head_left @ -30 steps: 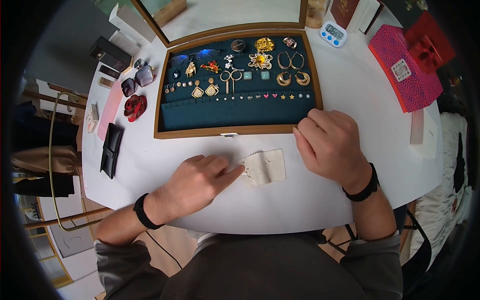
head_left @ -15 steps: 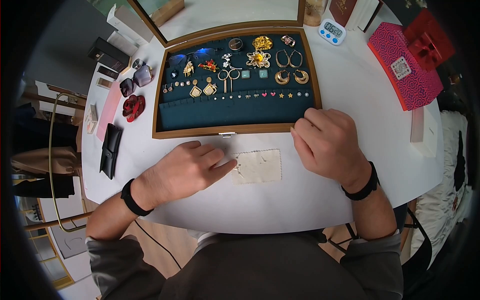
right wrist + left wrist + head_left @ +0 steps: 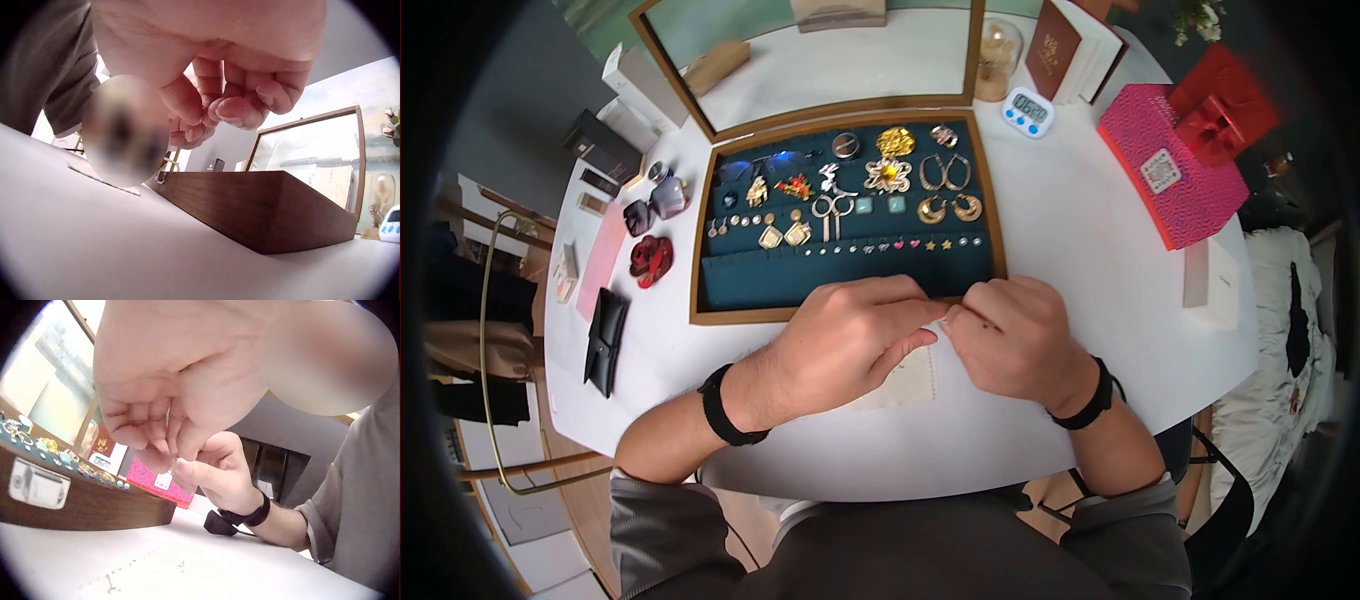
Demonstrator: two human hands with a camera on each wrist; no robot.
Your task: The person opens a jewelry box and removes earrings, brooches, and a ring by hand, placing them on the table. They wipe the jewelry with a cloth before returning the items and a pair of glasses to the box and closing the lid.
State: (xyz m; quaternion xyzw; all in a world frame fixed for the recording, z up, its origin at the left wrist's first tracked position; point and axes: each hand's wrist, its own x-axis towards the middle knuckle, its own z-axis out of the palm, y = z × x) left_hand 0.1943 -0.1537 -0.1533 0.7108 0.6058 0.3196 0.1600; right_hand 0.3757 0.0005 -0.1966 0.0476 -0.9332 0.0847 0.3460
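Note:
My left hand (image 3: 850,335) and right hand (image 3: 1012,335) meet at their fingertips just in front of the jewellery box (image 3: 745,318). Between the pinched thumbs and forefingers is a tiny pale piece (image 3: 943,322), mostly hidden; I cannot tell its kind. In the left wrist view, the right thumb (image 3: 203,475) presses close against the left fingertips. Below the hands a cream cloth with a zigzag edge (image 3: 912,388) lies on the table, partly covered by the left hand. Small thin metal pieces (image 3: 111,584) rest on it.
Rows of earrings and brooches (image 3: 887,174) fill the box's green lining, its glass lid (image 3: 840,70) raised. Sunglasses (image 3: 657,203), a red flower (image 3: 651,261) and a black case (image 3: 604,342) lie left. A timer (image 3: 1028,112) and pink box (image 3: 1165,175) stand right.
My left hand has left the cloth and moved right and up to the right hand's fingertips. The right hand has shifted slightly left and down in view, and the head view has tilted up.

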